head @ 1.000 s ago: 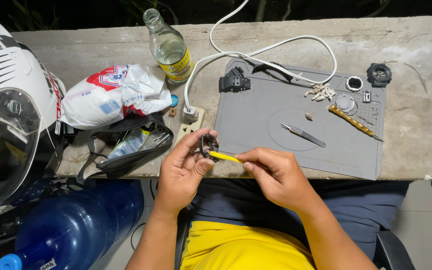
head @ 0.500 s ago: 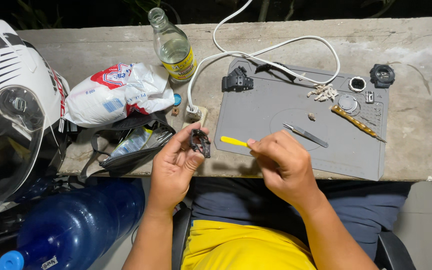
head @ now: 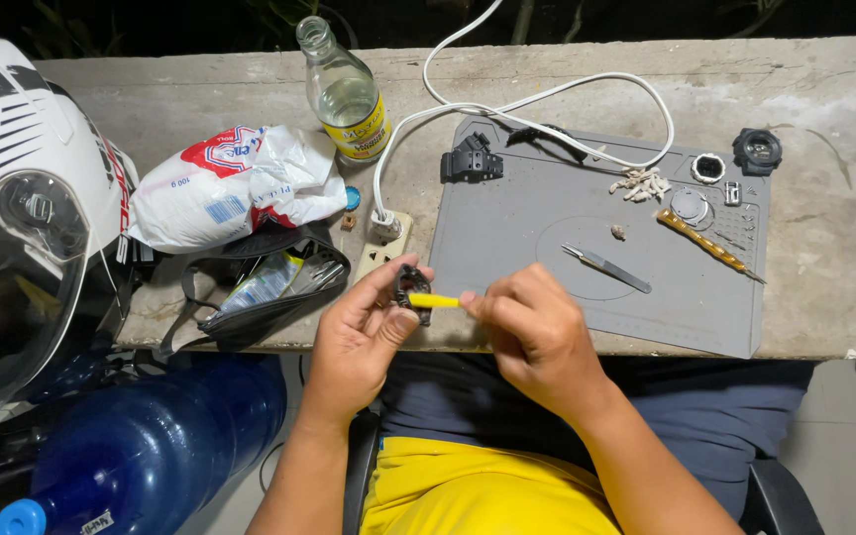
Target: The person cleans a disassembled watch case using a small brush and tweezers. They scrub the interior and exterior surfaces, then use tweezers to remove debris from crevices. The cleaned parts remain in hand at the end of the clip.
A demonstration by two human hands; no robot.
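My left hand (head: 359, 332) grips a small black part (head: 411, 289) over the counter (head: 824, 248) edge, beside the grey mat (head: 547, 287). My right hand's (head: 537, 332) fingers (head: 476, 299) pinch a yellow tool (head: 434, 300), its tip against the part.

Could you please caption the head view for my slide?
Left hand holds a small black part while right hand applies a yellow tool, above a grey mat.
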